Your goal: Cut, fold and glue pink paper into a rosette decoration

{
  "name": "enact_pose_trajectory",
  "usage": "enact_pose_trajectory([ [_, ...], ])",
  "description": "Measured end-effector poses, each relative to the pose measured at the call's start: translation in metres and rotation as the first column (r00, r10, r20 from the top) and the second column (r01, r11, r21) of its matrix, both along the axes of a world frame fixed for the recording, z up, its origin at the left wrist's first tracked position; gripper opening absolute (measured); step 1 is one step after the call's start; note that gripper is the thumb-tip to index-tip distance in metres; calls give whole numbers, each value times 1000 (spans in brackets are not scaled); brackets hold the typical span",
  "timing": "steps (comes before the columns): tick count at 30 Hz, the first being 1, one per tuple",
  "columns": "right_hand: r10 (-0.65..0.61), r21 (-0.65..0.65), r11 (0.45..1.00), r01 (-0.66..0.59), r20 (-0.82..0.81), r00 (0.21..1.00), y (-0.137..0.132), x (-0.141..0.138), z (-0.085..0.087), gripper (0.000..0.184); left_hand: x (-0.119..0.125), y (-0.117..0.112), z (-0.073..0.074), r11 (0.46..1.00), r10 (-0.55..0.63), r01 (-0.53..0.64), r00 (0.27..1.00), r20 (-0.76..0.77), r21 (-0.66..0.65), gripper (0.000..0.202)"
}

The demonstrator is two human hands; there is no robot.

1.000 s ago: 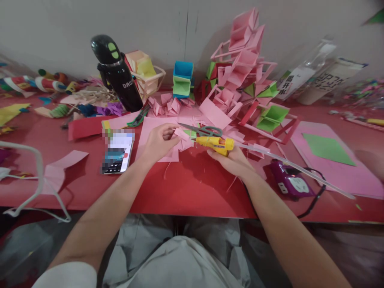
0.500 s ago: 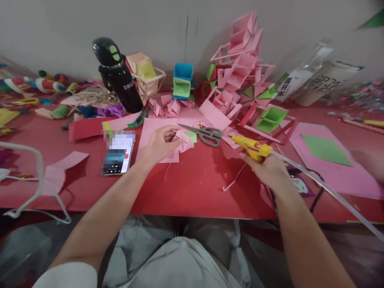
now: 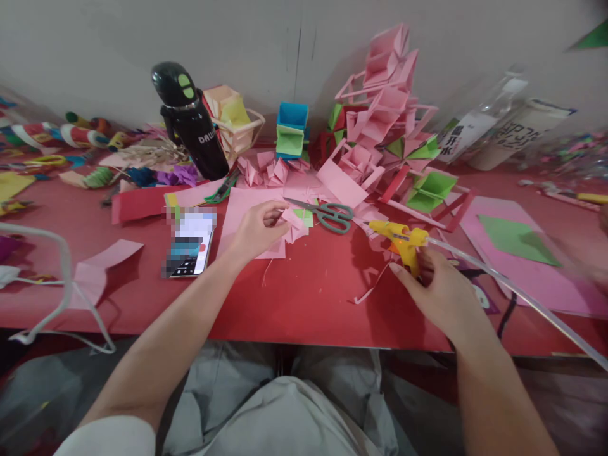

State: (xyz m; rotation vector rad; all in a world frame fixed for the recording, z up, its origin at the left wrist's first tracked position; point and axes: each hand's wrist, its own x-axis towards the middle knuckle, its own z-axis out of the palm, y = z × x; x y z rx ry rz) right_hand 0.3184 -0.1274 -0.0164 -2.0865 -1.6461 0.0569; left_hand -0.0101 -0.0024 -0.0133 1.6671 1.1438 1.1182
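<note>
My left hand is closed, pinching a small folded pink paper piece between thumb and fingers. This piece is just over a pink sheet, beside a bit of green paper. My right hand is loosely around the lower handle of a yellow hot glue gun, thumb on the near side and fingers behind. Its nozzle points left, and a long clear glue stick sticks out of its back. Grey-handled scissors lie between my hands.
A phone lies left of my left forearm. Behind stand a black bottle, a blue and green paper box and a tall pile of pink paper shapes. At right is a green sheet; a blurred hand of another person shows at the edge.
My right hand has slid back and down on the glue gun, so more of its handle shows. The gun has dropped slightly. My left hand keeps its pinch on the pink paper piece.
</note>
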Motion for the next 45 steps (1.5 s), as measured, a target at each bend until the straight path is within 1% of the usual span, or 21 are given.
enact_pose_trajectory([
  [2, -42, -26, 999, 42, -9, 999, -17, -8, -2, 69, 0, -1, 2, 1000, 7, -7, 1000, -5, -6, 36],
  [4, -42, 83, 996, 42, -6, 999, -37, -22, -3, 76, 1, -2, 4, 1000, 16, -16, 1000, -12, -9, 36],
  [5, -1, 172, 985, 3, -12, 1000, -46, -31, -3, 72, 1, -2, 5, 1000, 19, -19, 1000, -13, -10, 35],
  [7, 76, 332, 942, -58, -40, 996, -59, -51, -1, 48, 1, -2, 5, 1000, 26, -26, 1000, -18, -10, 35],
  [8, 125, 376, 922, -96, -55, 991, -63, -60, 1, 38, 1, -1, 5, 1000, 27, -27, 999, -20, -9, 36],
  [10, 258, 388, 898, -210, -76, 963, -58, -76, 5, 26, 0, 0, 3, 1000, 26, -26, 999, -23, 0, 36],
  [12, 358, 319, 898, -303, -128, 925, -35, -86, 11, 20, -1, 1, 2, 1000, 19, -19, 1000, -23, 18, 35],
  [14, 432, 307, 879, -364, -192, 881, 4, -92, 15, 19, -2, 1, 1, 999, 11, -10, 999, -31, 37, 35],
  [19, 474, 233, 878, -419, -290, 831, 139, -111, 12, 24, -6, 3, 3, 998, 29, -22, 991, -127, 63, 41],
  [21, 448, 195, 893, -407, -279, 850, 184, -125, 9, 27, -7, 4, 2, 997, 35, -24, 990, -136, 79, 43],
  [23, 470, 145, 882, -447, -246, 847, 217, -142, 7, 26, -8, 7, 0, 997, 26, -16, 992, -123, 80, 44],
  [25, 508, 104, 861, -498, -204, 837, 237, -159, 7, 32, -9, 9, -2, 998, 14, -8, 995, -96, 66, 46],
  [29, 523, 108, 852, -512, -148, 839, 260, -183, 6, 48, -11, 11, -3, 999, 2, 0, 998, -63, 36, 46],
  [32, 499, 116, 866, -487, -132, 856, 271, -187, 4, 63, -11, 10, 0, 999, 19, -17, 998, -64, 32, 46],
  [34, 504, 90, 864, -496, -107, 857, 276, -186, 3, 66, -11, 8, 3, 999, 40, -38, 996, -81, 33, 47],
  [35, 514, 76, 858, -508, -92, 853, 278, -184, 3, 62, -10, 8, 4, 999, 46, -43, 995, -88, 33, 46],
  [37, 517, 60, 856, -513, -74, 853, 278, -182, 3, 45, -9, 7, 5, 999, 48, -46, 995, -91, 25, 47],
  [39, 470, 66, 882, -466, -73, 879, 275, -180, 5, 28, -9, 7, 5, 999, 41, -40, 996, -77, 7, 48],
  [40, 432, 82, 901, -427, -76, 899, 273, -179, 7, 25, -9, 7, 4, 999, 39, -39, 997, -68, -2, 47],
  [43, 340, 200, 927, -318, -85, 937, 262, -175, 11, 20, -10, 9, 3, 998, 57, -57, 997, -55, 1, 45],
  [45, 355, 313, 898, -308, -105, 929, 249, -171, 14, 14, -11, 10, 3, 996, 83, -82, 995, -57, 18, 45],
])
